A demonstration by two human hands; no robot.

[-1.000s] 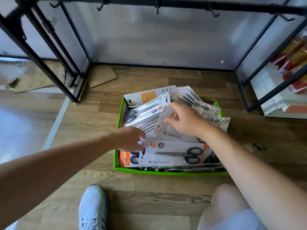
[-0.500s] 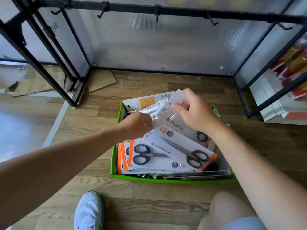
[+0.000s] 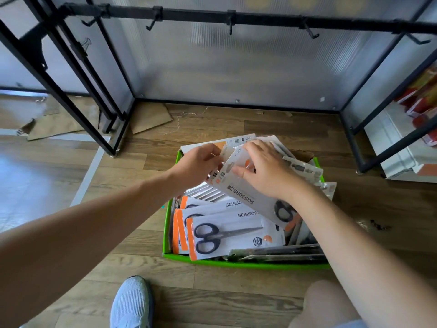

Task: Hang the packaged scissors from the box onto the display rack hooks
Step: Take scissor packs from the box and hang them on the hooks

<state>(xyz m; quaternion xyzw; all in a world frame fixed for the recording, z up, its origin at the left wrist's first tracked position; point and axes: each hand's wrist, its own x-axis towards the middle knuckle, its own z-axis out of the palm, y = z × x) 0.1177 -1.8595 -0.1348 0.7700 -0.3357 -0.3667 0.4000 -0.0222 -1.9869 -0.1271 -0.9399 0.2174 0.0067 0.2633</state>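
A green box (image 3: 236,262) on the wood floor holds several white and orange packaged scissors (image 3: 227,235). My right hand (image 3: 267,171) pinches the top end of one scissors pack (image 3: 246,197), lifted at a slant above the pile. My left hand (image 3: 198,162) grips the upper edge of packs just left of it, over the box's far left corner. The black display rack bar (image 3: 260,18) runs across the top, and its hooks (image 3: 230,23) carry nothing.
Black rack legs (image 3: 78,91) stand at left and right (image 3: 354,143) of the box. Torn cardboard pieces (image 3: 149,117) lie on the floor behind. A white shelf with red goods (image 3: 416,114) is at the right. My shoe (image 3: 132,304) and knee (image 3: 328,304) are near the front.
Both hands have moved toward the far end of the box, closer together. The lifted pack has shifted with my right hand, uncovering more packs in the near part of the box.
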